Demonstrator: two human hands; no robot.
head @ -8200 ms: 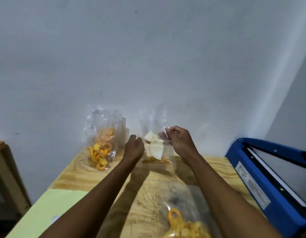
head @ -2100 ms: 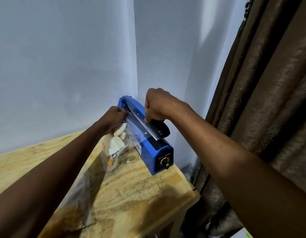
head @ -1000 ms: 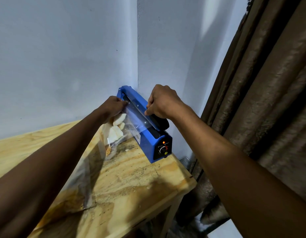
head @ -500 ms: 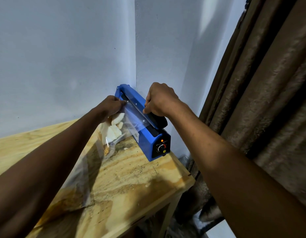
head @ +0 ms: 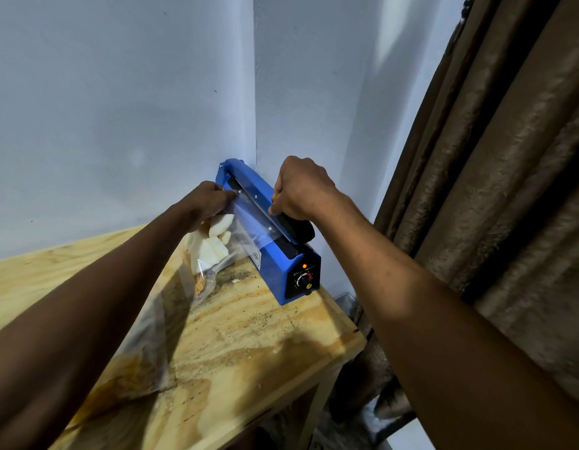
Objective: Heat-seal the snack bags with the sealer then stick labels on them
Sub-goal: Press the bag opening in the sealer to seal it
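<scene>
A blue heat sealer [head: 281, 271] stands in the wall corner at the back right of the wooden table [head: 249, 336]. Its arm is pressed down and its small red lamp is lit. My right hand [head: 301, 190] is closed on the sealer's black handle. A clear snack bag [head: 213, 248] of white chips lies beside the sealer, its mouth clamped under the arm. My left hand [head: 207, 199] pinches the bag's top edge at the far end of the sealing bar. Another clear bag [head: 135, 362] with orange snacks lies partly under my left forearm.
White walls meet in a corner right behind the sealer. A brown curtain [head: 492, 190] hangs close on the right. The table's right edge and front corner fall off just past the sealer, with dark floor below.
Since a second ago, both hands and the pressed sealer arm have stayed put and the lamp stays lit. Eight seconds ago both hands held the chip bag at the table's back.
</scene>
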